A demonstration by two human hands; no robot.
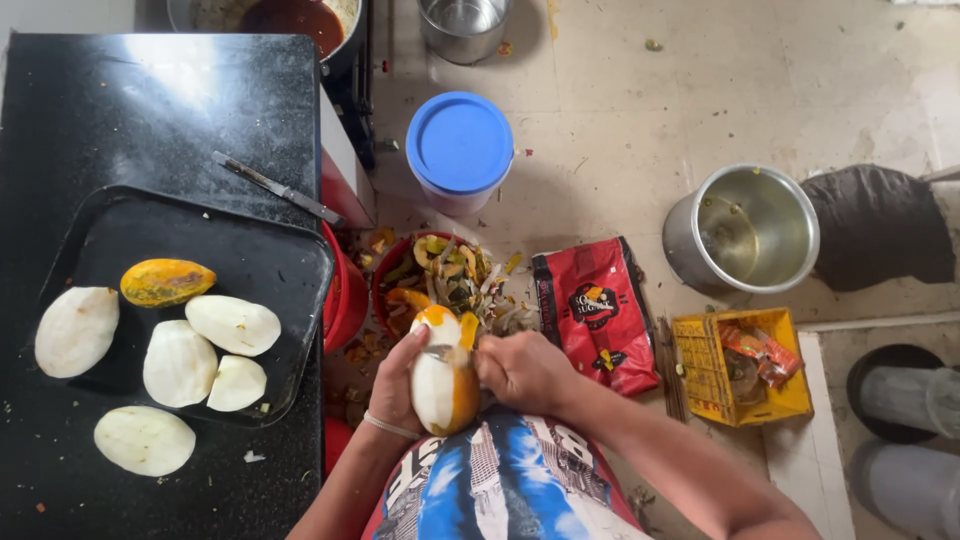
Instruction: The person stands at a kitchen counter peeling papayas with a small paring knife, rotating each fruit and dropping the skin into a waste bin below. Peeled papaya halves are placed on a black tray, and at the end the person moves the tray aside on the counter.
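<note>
Glossy black tray [290, 260] – shiny metal pot [745, 230] – smooth plastic lid [460, 140], glossy red packet [597, 310]

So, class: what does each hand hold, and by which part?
Left hand cups the half-peeled fruit by its left side. Right hand holds a peeling tool against it; its grip is hidden.

Both our forearms angle in toward the middle. Our left hand [398, 385] is cupped with fingers curled, a band on its wrist. Our right hand [525, 372] is closed up tight, knuckles up.
</note>
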